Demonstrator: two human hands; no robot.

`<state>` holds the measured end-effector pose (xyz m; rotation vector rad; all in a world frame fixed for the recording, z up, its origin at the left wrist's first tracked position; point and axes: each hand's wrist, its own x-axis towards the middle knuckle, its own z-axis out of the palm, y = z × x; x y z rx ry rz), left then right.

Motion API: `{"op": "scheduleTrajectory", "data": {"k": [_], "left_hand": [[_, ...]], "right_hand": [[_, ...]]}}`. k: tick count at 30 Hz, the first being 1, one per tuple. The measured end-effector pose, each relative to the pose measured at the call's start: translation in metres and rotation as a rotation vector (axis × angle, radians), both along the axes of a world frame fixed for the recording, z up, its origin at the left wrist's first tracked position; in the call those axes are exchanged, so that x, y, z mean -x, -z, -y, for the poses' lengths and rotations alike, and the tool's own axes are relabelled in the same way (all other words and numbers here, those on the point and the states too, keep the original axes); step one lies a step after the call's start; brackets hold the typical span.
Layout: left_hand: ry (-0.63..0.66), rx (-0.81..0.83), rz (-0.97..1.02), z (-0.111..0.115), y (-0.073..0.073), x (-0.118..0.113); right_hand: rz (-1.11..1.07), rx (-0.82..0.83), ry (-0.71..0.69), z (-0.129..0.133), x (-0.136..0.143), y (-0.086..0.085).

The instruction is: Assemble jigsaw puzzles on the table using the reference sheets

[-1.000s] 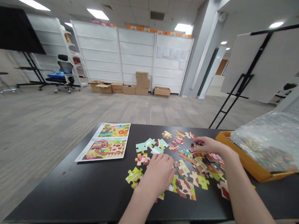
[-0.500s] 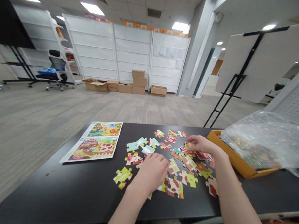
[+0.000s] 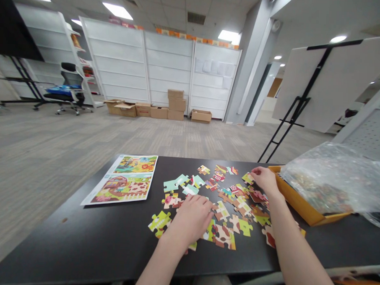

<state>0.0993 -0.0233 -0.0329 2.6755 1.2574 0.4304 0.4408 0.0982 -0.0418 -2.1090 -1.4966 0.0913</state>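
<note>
The right hand (image 3: 264, 179) pinches a puzzle piece (image 3: 248, 178) near the surface's (image 3: 110, 248) far edge, seemingly to separate it, while the left hand's (image 3: 193, 216) loosely curled fingers rest over other pieces (image 3: 225, 236), perhaps steadying them.

1. A small yellow-green cardboard jigsaw piece (image 3: 247, 178) is pinched in the right hand's (image 3: 260, 176) fingers.
2. Flat, multicoloured cardboard jigsaw pieces (image 3: 221, 211) are scattered over the black tabletop (image 3: 110, 244), some overlapping, some partly covered by the left hand (image 3: 195, 213).
3. A cream-and-brown spotted jigsaw piece (image 3: 225, 236) is laid flat near the left hand.
</note>
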Motion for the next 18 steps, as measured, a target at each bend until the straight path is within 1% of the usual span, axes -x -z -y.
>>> {"op": "scheduleTrajectory", "data": {"k": [2,4,6,7,8,10,12,15,18], "left_hand": [[-0.006,-0.006,0.002,0.000,-0.001,0.002],[-0.010,-0.007,0.009,0.000,-0.003,0.005],[-0.012,-0.004,0.012,0.000,-0.005,0.006],[-0.013,-0.004,0.010,0.000,-0.005,0.007],[-0.013,-0.005,0.007,0.001,-0.005,0.007],[-0.011,-0.011,0.002,0.001,-0.003,0.006],[-0.009,-0.020,0.007,0.002,0.001,0.006],[-0.010,-0.019,0.010,0.001,0.005,0.004],[-0.009,-0.007,-0.006,0.001,0.005,0.002]], "right_hand": [[0.061,0.004,-0.053,0.002,0.002,-0.005],[0.070,0.086,-0.214,0.007,0.005,-0.011],[-0.007,0.268,-0.427,0.013,0.008,-0.017],[-0.053,0.368,-0.510,0.016,0.009,-0.020],[-0.087,0.456,-0.559,0.018,0.009,-0.021],[-0.113,0.555,-0.575,0.021,0.010,-0.020],[-0.114,0.579,-0.551,0.021,0.010,-0.018],[-0.103,0.569,-0.530,0.019,0.012,-0.016],[-0.114,0.510,-0.489,0.018,0.015,-0.017]]}}
